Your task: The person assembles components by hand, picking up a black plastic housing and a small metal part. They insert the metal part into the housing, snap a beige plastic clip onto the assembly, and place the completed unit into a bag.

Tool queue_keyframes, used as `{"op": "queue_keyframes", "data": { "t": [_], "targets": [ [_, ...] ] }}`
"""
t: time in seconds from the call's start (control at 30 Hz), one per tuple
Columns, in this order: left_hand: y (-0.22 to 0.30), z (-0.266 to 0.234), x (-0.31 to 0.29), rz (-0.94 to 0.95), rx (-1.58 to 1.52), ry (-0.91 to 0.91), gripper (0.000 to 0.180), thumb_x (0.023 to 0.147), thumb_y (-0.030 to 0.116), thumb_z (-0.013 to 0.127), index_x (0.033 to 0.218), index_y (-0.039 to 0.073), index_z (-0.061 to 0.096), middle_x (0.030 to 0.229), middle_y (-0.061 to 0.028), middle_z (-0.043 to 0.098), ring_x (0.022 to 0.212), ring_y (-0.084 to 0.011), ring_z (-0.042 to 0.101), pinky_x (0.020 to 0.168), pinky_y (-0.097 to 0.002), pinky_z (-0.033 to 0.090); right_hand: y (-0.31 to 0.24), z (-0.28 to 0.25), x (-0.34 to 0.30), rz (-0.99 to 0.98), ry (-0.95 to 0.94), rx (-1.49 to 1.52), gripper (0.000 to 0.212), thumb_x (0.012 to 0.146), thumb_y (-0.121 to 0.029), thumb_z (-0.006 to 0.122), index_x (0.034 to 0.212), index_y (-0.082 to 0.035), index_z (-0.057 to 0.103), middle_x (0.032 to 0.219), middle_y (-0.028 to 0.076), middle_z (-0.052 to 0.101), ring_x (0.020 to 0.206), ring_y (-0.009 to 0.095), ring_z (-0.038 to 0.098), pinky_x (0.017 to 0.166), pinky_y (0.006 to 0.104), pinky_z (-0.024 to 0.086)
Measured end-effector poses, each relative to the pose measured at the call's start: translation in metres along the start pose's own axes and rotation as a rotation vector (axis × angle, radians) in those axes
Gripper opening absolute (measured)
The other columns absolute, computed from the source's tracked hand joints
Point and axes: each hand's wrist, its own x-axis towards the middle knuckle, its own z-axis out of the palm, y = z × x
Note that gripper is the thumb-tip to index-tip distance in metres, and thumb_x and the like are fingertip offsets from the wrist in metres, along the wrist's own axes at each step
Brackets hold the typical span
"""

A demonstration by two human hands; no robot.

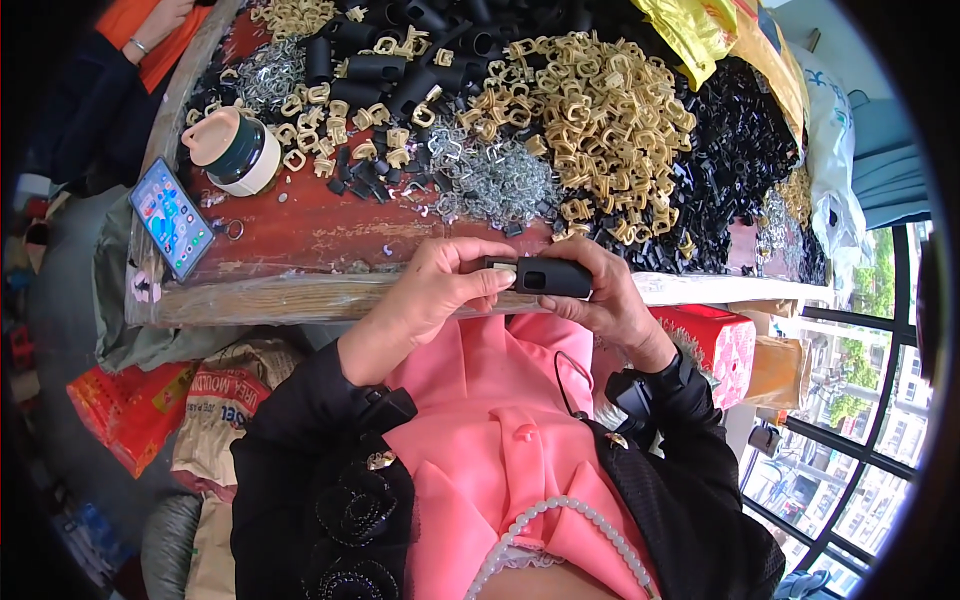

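Black tube (562, 278): left hand (447, 283) pinching nine-o'clock end, right hand (612, 305) gripping three-o'clock end. Tan clips (612, 125) toward one o'clock.

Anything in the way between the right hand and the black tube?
Nothing visible. The right hand grips the black tube directly, and the left hand pinches at the other end. Silver clips lie beyond.
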Motion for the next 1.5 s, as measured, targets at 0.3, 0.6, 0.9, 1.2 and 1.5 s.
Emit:
{"op": "queue_keyframes", "data": {
  "t": [0.3, 0.6, 0.9, 1.2, 1.5],
  "targets": [
    [-0.011, 0.0, 0.007, -0.17, -0.188, 0.037, 0.028, 0.075, 0.01, 0.06, 0.1, 0.0, 0.054, 0.073, -0.0007, 0.056, 0.057, -0.0059, 0.05, 0.053, -0.0169, 0.043, 0.009, 0.009, -0.012, 0.089, 0.033, 0.07, 0.045, 0.067, -0.023, 0.069, 0.1, 0.0, 0.049, 0.09, 0.009, 0.054, 0.082, 0.017, 0.053, 0.072, 0.0267, 0.041],
    [-0.014, 0.001, 0.019, -0.123, -0.011, 0.013, 0.033, 0.078, 0.013, 0.058, 0.107, -0.001, 0.05, 0.076, -0.0023, 0.056, 0.06, -0.0065, 0.053, 0.057, -0.0179, 0.046, 0.029, 0.007, -0.006, 0.078, -0.004, 0.08, 0.047, 0.068, -0.023, 0.068, 0.103, 0.0, 0.047, 0.093, 0.009, 0.054, 0.086, 0.018, 0.053, 0.074, 0.0272, 0.041],
    [-0.006, 0.014, 0.021, -0.104, 0.128, 0.026, 0.035, 0.08, 0.013, 0.055, 0.111, -0.002, 0.047, 0.084, -0.008, 0.058, 0.068, -0.0096, 0.057, 0.063, -0.0189, 0.048, 0.035, 0.016, -0.008, 0.062, 0.116, 0.13, 0.052, 0.066, -0.025, 0.069, 0.104, 0.001, 0.045, 0.091, 0.013, 0.053, 0.082, 0.024, 0.055, 0.071, 0.0293, 0.044],
    [0.0, 0.02, 0.012, 0.0, 0.142, 0.031, 0.044, 0.076, 0.006, 0.058, 0.115, -0.003, 0.041, 0.092, -0.0088, 0.056, 0.076, -0.0097, 0.055, 0.069, -0.0196, 0.046, 0.028, 0.01, -0.002, 0.009, 0.173, 0.122, 0.046, 0.064, -0.029, 0.07, 0.095, 0.0, 0.053, 0.082, 0.012, 0.056, 0.078, 0.024, 0.056, 0.068, 0.0308, 0.045],
    [-0.003, 0.022, 0.018, 0.216, 0.252, 0.001, 0.05, 0.074, 0.002, 0.058, 0.119, -0.003, 0.037, 0.095, -0.0061, 0.053, 0.084, -0.0099, 0.053, 0.073, -0.0213, 0.045, 0.023, 0.007, -0.005, -0.05, 0.135, 0.025, 0.058, 0.066, -0.036, 0.067, 0.107, 0.0, 0.046, 0.096, 0.017, 0.05, 0.089, 0.03, 0.051, 0.074, 0.0353, 0.042]
  ]
}}
